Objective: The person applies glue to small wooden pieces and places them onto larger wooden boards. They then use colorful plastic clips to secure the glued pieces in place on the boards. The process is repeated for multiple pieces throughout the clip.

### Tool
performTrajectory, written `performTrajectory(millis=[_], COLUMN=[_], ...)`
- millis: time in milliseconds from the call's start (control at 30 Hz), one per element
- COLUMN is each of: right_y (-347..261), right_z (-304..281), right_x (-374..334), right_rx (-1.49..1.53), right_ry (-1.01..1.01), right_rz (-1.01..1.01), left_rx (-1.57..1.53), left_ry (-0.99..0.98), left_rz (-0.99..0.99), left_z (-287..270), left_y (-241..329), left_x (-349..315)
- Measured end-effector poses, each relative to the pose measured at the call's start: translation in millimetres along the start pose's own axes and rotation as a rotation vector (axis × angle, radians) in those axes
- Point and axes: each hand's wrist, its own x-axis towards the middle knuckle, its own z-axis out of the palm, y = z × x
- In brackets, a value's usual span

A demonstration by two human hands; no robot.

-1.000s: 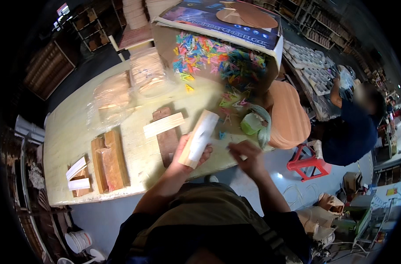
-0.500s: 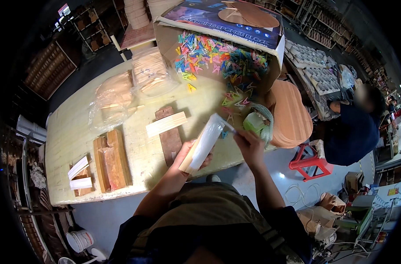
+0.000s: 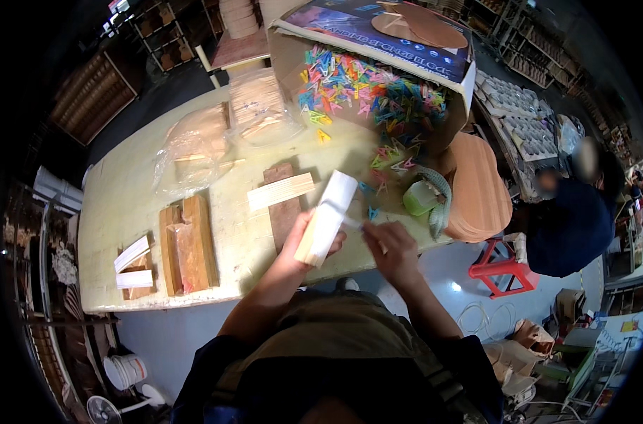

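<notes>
My left hand (image 3: 299, 244) is wrapped round the lower end of a bundle of thin pale wood strips (image 3: 325, 230), held tilted above the table's front edge. A wet white coating, like glue, covers much of its upper face. Pinched in my right hand (image 3: 394, 249) is a thin, light spreading tool (image 3: 352, 223), smeared by motion, its tip beside the bundle's right edge. Another row of wood strips (image 3: 282, 192) lies across a reddish-brown block (image 3: 286, 225) just left of my hands. A light green cup (image 3: 419, 199), with a greenish cloth roll (image 3: 441, 201) round it, stands right.
Colourful small clips (image 3: 364, 88) spill from an open carton (image 3: 459, 88). Bagged wood pieces (image 3: 194, 141) lie at the back left, a grooved wooden block (image 3: 200, 244) and white-coated strips (image 3: 134, 280) nearer. Right are stacked curved boards (image 3: 477, 187), a red stool (image 3: 501, 268) and a seated person (image 3: 572, 226).
My right hand and the tool have moved down along the bundle, from its top end to its middle. The bundle is tilted more upright. The whole view has shifted slightly.
</notes>
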Motion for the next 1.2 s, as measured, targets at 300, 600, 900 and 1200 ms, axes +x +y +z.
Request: performTrajectory(millis=[300, 600, 900, 1200], right_y=[-12.4, -16.0, -12.8, -14.5], right_z=[10.5, 11.8, 19.1, 21.4], right_x=[-8.6, -16.1, -5.1, -11.2], right_rx=[-0.009, -0.03, 0.12, 0.082], right_ry=[-0.055, -0.073, -0.043, -0.086], right_rz=[0.041, 0.083, 0.232, -0.013], left_rx=[-0.116, -0.148, -0.177, -0.147], left_ry=[0.008, 0.064, -0.038, 0.003], left_rz=[0.045, 0.084, 0.055, 0.113], left_z=[-12.0, -7.5, -19.4, -21.5], left_y=[18.6, 18.4, 6.4, 10.2], left_x=[0.7, -1.2, -2.2, -6.2])
